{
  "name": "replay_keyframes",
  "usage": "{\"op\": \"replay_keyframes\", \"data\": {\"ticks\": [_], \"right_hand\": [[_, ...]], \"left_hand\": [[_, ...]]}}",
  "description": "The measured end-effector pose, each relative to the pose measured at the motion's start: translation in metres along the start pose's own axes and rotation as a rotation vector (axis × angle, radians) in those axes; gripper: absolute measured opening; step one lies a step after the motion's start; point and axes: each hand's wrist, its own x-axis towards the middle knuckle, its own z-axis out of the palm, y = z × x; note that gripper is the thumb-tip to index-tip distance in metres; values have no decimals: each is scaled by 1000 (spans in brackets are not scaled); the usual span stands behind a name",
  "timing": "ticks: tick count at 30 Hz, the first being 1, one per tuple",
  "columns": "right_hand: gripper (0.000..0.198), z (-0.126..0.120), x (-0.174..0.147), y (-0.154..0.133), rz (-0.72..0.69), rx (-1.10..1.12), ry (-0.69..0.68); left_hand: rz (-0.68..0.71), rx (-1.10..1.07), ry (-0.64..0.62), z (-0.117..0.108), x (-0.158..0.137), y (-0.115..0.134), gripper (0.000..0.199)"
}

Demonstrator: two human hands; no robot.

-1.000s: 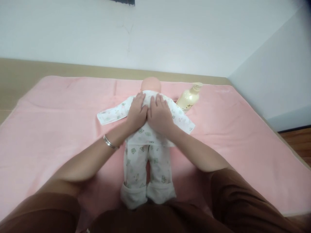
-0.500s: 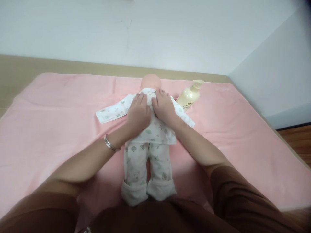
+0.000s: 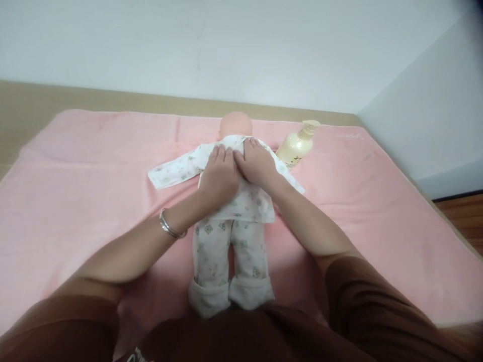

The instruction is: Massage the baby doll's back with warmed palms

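A baby doll (image 3: 236, 124) lies on the pink blanket (image 3: 94, 161), its head toward the wall and its face out of sight. It wears a white patterned top (image 3: 252, 208) with long sleeves spread to both sides, and matching trousers (image 3: 213, 251) with turned-up cuffs. My left hand (image 3: 220, 176) rests flat on the left part of the top, fingers pointing to the head. On the upper right part lies my right hand (image 3: 256, 162), also flat, its thumb close to the left hand's fingers. Neither hand grips anything.
A cream pump bottle (image 3: 297, 146) leans at the right, beside the doll's right sleeve. Behind the blanket runs a tan table edge (image 3: 151, 100) along a pale wall (image 3: 241, 50). Wooden floor (image 3: 462, 216) shows at the far right.
My hands have moved closer together on the doll's back; the left has shifted slightly right and the right slightly left. The doll and bottle keep their places on the blanket.
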Motion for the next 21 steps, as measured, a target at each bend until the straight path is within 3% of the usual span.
{"op": "replay_keyframes", "data": {"ticks": [4, 7, 12, 16, 21], "right_hand": [[56, -1, -10, -8, -33, -80, 58], [57, -1, -30, -20, -73, -166, 98], [53, 2, -54, -34, -188, -245, 127], [54, 4, -40, -26, -193, -92, 116], [64, 11, -11, -9, -62, 20, 61]], "left_hand": [[-131, -84, -75, -6, 12, -8, 58], [-227, -176, -50, -2, 23, -26, 64], [-182, -255, 42, 8, 23, -41, 65], [-159, -241, 64, 10, 21, -41, 62], [-138, -216, 82, 12, 22, -42, 60]]}}
